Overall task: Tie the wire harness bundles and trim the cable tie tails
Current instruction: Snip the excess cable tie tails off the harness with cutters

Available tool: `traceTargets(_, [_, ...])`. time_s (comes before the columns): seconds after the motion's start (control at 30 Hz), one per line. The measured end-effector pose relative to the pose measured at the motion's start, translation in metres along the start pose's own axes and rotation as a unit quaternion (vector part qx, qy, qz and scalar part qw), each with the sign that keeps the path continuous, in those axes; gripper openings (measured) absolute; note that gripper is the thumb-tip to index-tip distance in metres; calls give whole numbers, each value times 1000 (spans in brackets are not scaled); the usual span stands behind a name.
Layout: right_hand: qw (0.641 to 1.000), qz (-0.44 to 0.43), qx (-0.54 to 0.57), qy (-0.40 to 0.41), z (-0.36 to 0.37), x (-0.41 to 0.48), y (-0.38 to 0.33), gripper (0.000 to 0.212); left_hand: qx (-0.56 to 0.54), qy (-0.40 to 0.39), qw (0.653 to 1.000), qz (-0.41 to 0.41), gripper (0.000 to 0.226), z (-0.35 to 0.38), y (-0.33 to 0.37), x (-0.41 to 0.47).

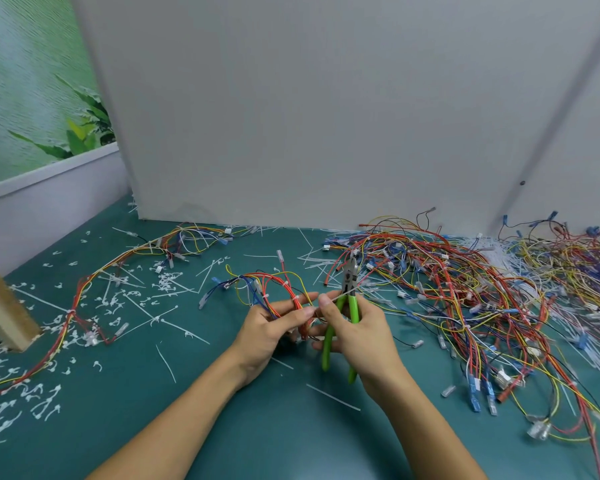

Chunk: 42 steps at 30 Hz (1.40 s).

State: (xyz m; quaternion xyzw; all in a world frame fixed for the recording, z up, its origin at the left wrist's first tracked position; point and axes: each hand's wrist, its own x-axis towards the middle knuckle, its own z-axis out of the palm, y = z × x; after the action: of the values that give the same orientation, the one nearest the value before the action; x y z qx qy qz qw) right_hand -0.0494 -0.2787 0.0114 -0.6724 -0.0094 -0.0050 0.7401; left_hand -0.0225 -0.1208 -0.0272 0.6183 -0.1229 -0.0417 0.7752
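My left hand (271, 329) grips a looped wire harness (274, 289) of red, yellow and blue wires just above the green table (257, 427). My right hand (357, 327) holds green-handled cutters (349, 299), jaws pointing up and away. Thumb and forefinger of that hand also pinch the thin white cable tie tail (340, 295), which runs from the bundle between my hands up to the right. The tie's head is hidden behind my fingers.
A large tangle of loose harnesses (465, 289) covers the table's right side. A tied harness (118, 268) lies stretched out at left among cut tie tails and white scraps (168, 282). A grey partition (326, 116) stands behind; a wooden post (0, 306) rises at far left.
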Motion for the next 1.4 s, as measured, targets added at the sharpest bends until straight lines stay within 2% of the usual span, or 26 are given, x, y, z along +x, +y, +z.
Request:
traceTargets(0.2, [999, -15, -29, 16, 1, -1, -1, 11, -52, -44, 997, 20, 20, 1, 2, -2])
traceTargets(0.37, [999, -15, -36, 18, -1, 2, 2, 11, -11, -9, 1000, 1, 4, -2, 0, 0])
traceTargets(0.6, [998, -36, -39, 18, -3, 5, 4, 16, 10, -31, 999, -21, 26, -1, 0, 1])
traceTargets(0.73, [998, -36, -22, 37, -2, 6, 5, 18, -4, -43, 999, -31, 30, 1, 3, -1])
traceTargets(0.9, [998, -27, 8, 56, -5, 7, 2, 19, -12, -39, 999, -28, 11, 3, 3, -1])
traceTargets(1.07, [995, -17, 43, 87, -16, 11, -5, 19, 5, -20, 1000, -10, 23, 2, 2, 1])
traceTargets(1.17, [991, -22, 67, 114, -23, 14, -9, 20, 8, 8, 1000, -12, 17, 3, -1, 2])
traceTargets(1.27, [983, -49, 86, 154, -27, 16, -13, 15, -42, 31, 998, -23, 14, 2, 0, 3])
traceTargets(1.4, [979, -78, 49, 182, -32, 19, -15, 8, -113, 77, 990, -27, 20, 1, 4, 5])
